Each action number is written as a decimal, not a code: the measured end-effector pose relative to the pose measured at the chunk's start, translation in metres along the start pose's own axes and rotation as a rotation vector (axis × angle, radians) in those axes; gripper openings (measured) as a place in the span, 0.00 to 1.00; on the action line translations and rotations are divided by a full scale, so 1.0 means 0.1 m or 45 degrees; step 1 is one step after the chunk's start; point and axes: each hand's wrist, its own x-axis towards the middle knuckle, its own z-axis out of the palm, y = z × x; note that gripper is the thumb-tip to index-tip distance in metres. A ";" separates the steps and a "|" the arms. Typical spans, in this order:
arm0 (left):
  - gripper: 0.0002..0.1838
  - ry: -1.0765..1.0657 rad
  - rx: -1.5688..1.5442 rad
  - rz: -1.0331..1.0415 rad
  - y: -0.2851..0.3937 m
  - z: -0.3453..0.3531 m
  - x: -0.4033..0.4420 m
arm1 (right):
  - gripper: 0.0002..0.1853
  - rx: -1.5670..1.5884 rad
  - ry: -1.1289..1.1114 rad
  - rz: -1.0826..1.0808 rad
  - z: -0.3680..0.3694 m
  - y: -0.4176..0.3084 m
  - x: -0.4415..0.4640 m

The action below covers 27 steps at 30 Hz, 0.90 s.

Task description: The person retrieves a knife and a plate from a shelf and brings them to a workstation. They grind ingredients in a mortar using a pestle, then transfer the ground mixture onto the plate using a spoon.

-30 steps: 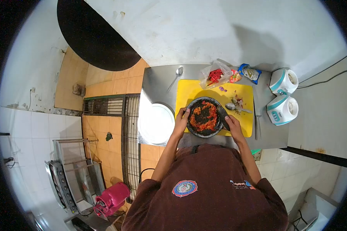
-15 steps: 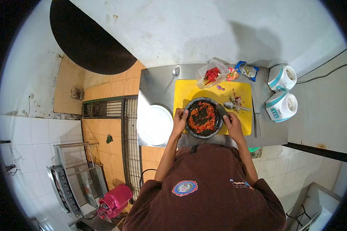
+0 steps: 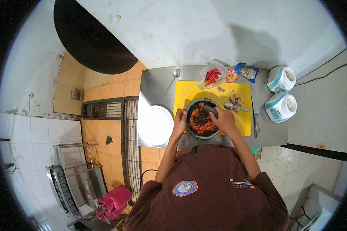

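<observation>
A dark stone mortar stands on a yellow cutting board, with crushed red chili paste spread round its inside. My left hand grips the mortar's left rim. In my right hand is a dark stone pestle, its end down in the mortar against the paste at the upper right. To the right of the mortar, a metal spoon rests on the board by a heap of peelings.
Behind the board are a plastic bag of red chilies and a blue packet. White plates stand at left, near another spoon. A knife lies right of the board, below two white-and-teal appliances.
My right hand has moved left with the pestle, from the mortar's right rim to inside the bowl. The paste on the upper right has been pushed about. My left hand stays on the rim.
</observation>
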 end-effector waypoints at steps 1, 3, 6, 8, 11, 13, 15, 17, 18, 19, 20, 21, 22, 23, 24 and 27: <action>0.15 0.002 -0.014 0.007 -0.01 0.00 0.00 | 0.24 -0.016 -0.040 -0.060 0.02 -0.03 0.01; 0.14 0.004 -0.039 0.024 -0.02 0.01 0.00 | 0.25 -0.048 -0.115 -0.179 0.04 -0.07 0.02; 0.13 0.034 -0.032 0.005 -0.05 0.01 0.00 | 0.25 0.017 -0.139 -0.166 -0.03 -0.08 0.01; 0.13 0.024 -0.005 0.019 -0.08 -0.02 0.01 | 0.25 0.151 -0.067 -0.062 -0.07 -0.01 0.04; 0.12 0.023 -0.009 0.025 -0.17 0.01 0.02 | 0.25 0.161 0.086 -0.054 0.02 0.16 0.14; 0.11 -0.001 0.008 0.005 -0.09 0.00 0.01 | 0.25 0.175 0.124 -0.088 0.06 0.09 0.15; 0.11 -0.023 0.016 0.036 -0.07 0.00 0.03 | 0.24 0.235 0.063 -0.122 0.14 -0.09 0.14; 0.11 -0.039 0.009 0.041 -0.06 0.01 0.04 | 0.24 0.165 -0.023 -0.234 0.14 -0.21 0.08; 0.11 -0.042 -0.001 0.031 -0.07 0.01 0.04 | 0.25 0.129 -0.068 -0.296 0.12 -0.25 0.07; 0.11 -0.043 -0.009 0.021 -0.10 0.00 0.04 | 0.25 0.115 -0.222 -0.258 0.07 -0.26 0.08; 0.10 -0.032 -0.023 0.030 -0.12 -0.01 0.04 | 0.25 0.121 -0.208 -0.249 0.07 -0.21 0.08; 0.09 -0.022 -0.038 0.034 -0.16 -0.01 0.04 | 0.25 0.128 -0.197 -0.238 0.06 -0.17 0.07; 0.09 -0.011 -0.053 0.036 -0.20 -0.01 0.03 | 0.25 0.134 -0.190 -0.226 0.04 -0.11 0.06; 0.10 -0.020 -0.074 0.050 -0.24 -0.02 0.03 | 0.25 0.238 -0.223 -0.176 -0.01 -0.04 0.07; 0.11 -0.016 -0.035 0.026 -0.20 -0.03 0.02 | 0.25 0.248 -0.176 -0.141 -0.04 -0.01 0.10; 0.14 -0.029 0.052 -0.012 -0.11 -0.03 0.00 | 0.24 0.228 0.046 -0.104 -0.12 -0.03 0.19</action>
